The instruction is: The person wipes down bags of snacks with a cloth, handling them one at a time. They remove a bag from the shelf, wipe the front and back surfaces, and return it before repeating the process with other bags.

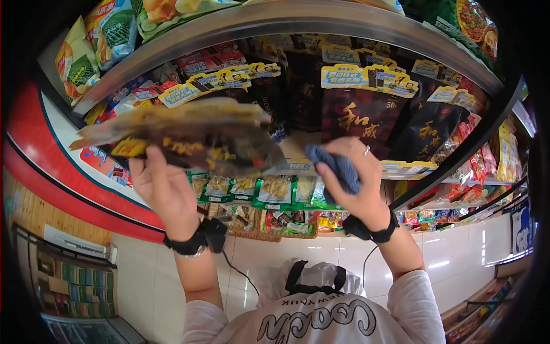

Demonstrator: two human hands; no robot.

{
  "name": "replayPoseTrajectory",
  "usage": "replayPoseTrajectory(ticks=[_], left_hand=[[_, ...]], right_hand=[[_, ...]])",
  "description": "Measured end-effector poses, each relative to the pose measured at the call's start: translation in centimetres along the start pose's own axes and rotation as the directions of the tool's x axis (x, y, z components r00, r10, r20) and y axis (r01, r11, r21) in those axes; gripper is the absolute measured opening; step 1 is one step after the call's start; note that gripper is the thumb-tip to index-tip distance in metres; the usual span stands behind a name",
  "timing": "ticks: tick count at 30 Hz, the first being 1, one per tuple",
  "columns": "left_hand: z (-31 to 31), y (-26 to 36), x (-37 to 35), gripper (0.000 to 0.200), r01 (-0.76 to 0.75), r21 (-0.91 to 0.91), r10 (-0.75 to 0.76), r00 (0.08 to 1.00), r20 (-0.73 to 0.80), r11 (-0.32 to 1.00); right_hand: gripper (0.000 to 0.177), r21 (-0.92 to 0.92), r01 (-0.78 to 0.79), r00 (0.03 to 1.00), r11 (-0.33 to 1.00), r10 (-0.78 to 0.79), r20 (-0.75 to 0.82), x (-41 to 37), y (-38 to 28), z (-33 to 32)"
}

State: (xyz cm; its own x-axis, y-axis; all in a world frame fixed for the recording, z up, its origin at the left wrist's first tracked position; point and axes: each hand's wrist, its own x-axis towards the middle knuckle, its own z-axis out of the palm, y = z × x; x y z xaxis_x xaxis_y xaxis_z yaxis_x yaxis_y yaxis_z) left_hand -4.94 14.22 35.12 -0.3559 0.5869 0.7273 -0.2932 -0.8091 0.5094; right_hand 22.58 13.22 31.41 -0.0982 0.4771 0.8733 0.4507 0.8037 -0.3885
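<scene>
My left hand [166, 186] is closed on the lower edge of a dark snack bag [212, 143] with yellow lettering. Motion blurs the bag, which is held up in front of the shelf. A bunched blue-grey cloth [338, 169] is gripped in my right hand [364, 178], just to the right of the bag. Behind that hand, a black-and-red package [358, 117] with gold characters stands on the shelf. To its right leans a similar black package [427, 129].
A curved metal shelf edge [275, 28] runs above, with chip bags [117, 37] on top. Green-trimmed snack packs [275, 189] line a lower shelf, over a basket [269, 235] of packets. A red-and-white panel [57, 166] stands left; pale tiles [309, 249] cover the floor.
</scene>
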Motion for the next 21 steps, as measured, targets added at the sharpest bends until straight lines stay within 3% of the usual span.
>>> replayPoseTrajectory(ticks=[2,5,8,9,12,16,19,21], left_hand=[[-1.0,1.7,-1.6,0.021,0.085,0.121,-0.090,0.995,0.034,0.989],[-2.1,2.7,-6.0,0.021,0.274,0.265,-0.271,0.961,-0.049,0.925],[-4.7,1.1,-12.0,0.020,0.508,0.415,-0.538,0.842,-0.053,0.755],[-5.3,0.1,-14.0,0.021,0.610,0.312,-0.620,0.781,-0.079,0.728],[-6.7,-2.3,-18.7,0.024,0.783,0.125,-0.782,0.619,-0.071,0.609],[-9.3,-4.3,-22.0,0.033,0.887,0.046,-0.887,0.462,-0.019,0.460],[-10.1,-4.8,-23.7,0.038,0.938,0.194,-0.957,0.274,0.096,0.288],[-9.3,-5.3,-24.9,0.038,0.959,0.124,-0.963,0.240,0.121,0.254]], right_hand=[[0.028,0.104,-0.023,0.991,0.994,0.009,0.134,-0.5,-1.6,-0.6],[0.044,0.226,-0.097,0.964,0.969,0.035,0.263,-2.8,-2.2,-0.6],[0.048,0.268,-0.223,0.906,0.937,0.098,0.411,-6.7,-1.7,0.0],[0.047,0.225,-0.305,0.873,0.925,0.178,0.453,-8.4,-1.6,0.3],[0.038,0.220,-0.312,0.861,0.924,0.177,0.478,-13.5,0.2,2.7],[0.033,0.249,-0.501,0.765,0.829,0.290,0.575,-16.9,1.8,3.6],[0.035,0.241,-0.594,0.711,0.768,0.361,0.604,-18.6,3.4,4.1],[0.037,0.236,-0.640,0.700,0.732,0.427,0.573,-18.1,3.4,4.3]])
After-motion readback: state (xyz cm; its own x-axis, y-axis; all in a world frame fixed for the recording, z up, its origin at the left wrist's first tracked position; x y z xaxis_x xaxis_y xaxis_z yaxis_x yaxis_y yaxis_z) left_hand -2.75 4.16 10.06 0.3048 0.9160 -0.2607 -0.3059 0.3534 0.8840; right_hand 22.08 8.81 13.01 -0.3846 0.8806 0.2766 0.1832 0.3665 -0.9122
